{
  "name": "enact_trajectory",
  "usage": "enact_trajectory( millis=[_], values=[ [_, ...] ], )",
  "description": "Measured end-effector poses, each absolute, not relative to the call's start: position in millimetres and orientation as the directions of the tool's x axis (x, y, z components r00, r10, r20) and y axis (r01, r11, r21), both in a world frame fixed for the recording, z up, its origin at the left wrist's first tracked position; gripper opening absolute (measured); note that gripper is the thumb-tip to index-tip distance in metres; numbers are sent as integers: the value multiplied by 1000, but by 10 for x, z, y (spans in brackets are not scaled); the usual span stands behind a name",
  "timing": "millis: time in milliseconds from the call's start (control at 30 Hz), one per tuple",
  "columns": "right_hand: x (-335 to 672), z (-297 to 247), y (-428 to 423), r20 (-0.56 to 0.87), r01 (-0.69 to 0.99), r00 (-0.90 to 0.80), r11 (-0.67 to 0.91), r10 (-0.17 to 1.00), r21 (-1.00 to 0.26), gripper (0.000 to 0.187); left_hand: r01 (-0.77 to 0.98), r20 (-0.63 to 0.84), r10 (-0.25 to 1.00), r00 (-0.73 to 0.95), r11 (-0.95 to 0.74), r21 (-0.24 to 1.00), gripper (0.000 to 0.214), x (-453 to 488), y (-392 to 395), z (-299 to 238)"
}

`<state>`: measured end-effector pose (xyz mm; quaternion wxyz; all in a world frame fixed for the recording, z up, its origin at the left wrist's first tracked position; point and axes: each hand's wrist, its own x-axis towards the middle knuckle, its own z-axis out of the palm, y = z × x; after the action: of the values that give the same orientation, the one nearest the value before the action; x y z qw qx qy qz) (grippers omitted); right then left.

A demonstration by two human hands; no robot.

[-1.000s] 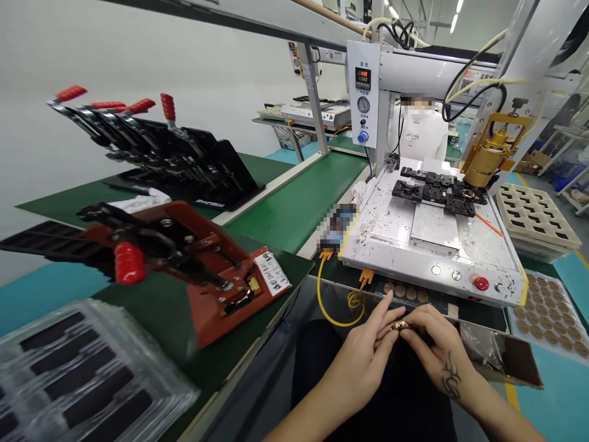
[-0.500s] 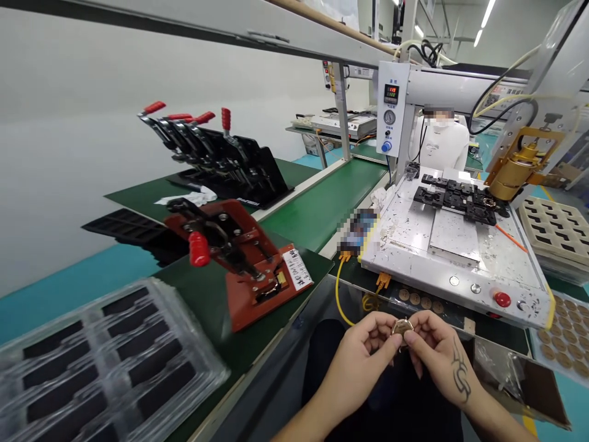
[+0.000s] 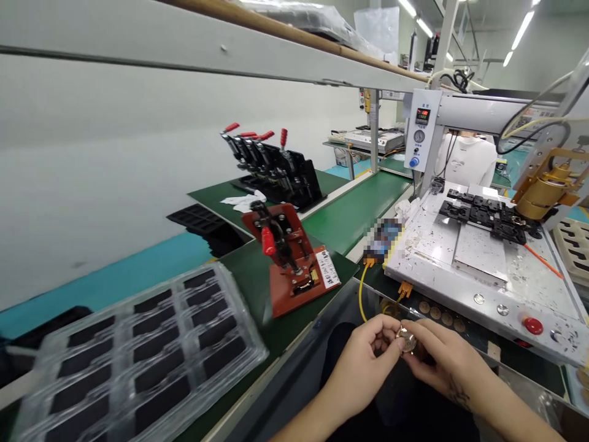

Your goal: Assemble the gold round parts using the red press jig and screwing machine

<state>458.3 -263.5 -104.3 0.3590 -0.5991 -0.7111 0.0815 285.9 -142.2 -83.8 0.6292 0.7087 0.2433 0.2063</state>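
Two bare hands meet in the head view above the person's dark-clad lap. The left hand [image 3: 363, 362] pinches a small watch case [image 3: 408, 340] between its thumb and curled fingers; the right hand [image 3: 446, 356], partly curled, comes against the far edge, though whether it grips cannot be told. Since the earlier frame, the right hand has turned back-upward, hiding much of its tattoo, and the view has swung left, showing more of the clear plastic tray [image 3: 123, 368]. The case is round, gold-toned and shiny, its rim catching light.
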Motion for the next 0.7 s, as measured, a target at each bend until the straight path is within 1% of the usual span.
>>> enact_trajectory(
  millis=[67,100,167,233,267,300,333,400,433,500,567,633,700],
  values=[
    [4596,-1060,-2585,485,831,-62,314,872,-459,63,136,40,569,821,-263,955,18,2712,-1370,-666],
    [4612,-1054,-2555,515,841,-65,325,855,-434,65,149,91,551,830,-376,914,24,2624,-1307,-541],
    [4654,-1001,-2480,547,849,-35,313,836,-425,63,150,259,533,805,-606,781,32,2445,-1092,-244],
    [4684,-906,-2393,565,840,22,291,825,-458,54,139,495,501,710,-789,599,24,2298,-760,35],
    [4687,-855,-2351,576,829,52,286,816,-481,49,130,599,449,663,-858,498,20,2245,-565,137],
    [4683,-811,-2313,588,815,78,288,805,-503,45,102,686,364,630,-914,392,16,2209,-366,204],
    [4674,-779,-2279,600,801,99,294,794,-521,41,77,740,276,613,-954,291,18,2189,-178,235],
    [4649,-758,-2223,609,786,125,297,783,-543,37,44,771,128,624,-991,128,37,2189,119,217],
    [4640,-767,-2193,611,783,133,295,780,-548,36,31,771,90,630,-995,91,44,2204,214,194],
    [4635,-806,-2110,616,777,144,298,775,-555,36,33,786,99,610,-995,99,52,2249,306,194],
    [4642,-840,-1971,617,760,147,311,773,-570,35,64,827,172,535,-984,164,50,2293,337,318],
    [4645,-858,-1778,601,736,143,321,786,-595,34,96,851,297,433,-954,284,39,2303,408,553],
    [4634,-882,-1569,575,714,134,324,807,-621,33,134,819,470,330,-882,452,24,2240,568,794]
  ],
)
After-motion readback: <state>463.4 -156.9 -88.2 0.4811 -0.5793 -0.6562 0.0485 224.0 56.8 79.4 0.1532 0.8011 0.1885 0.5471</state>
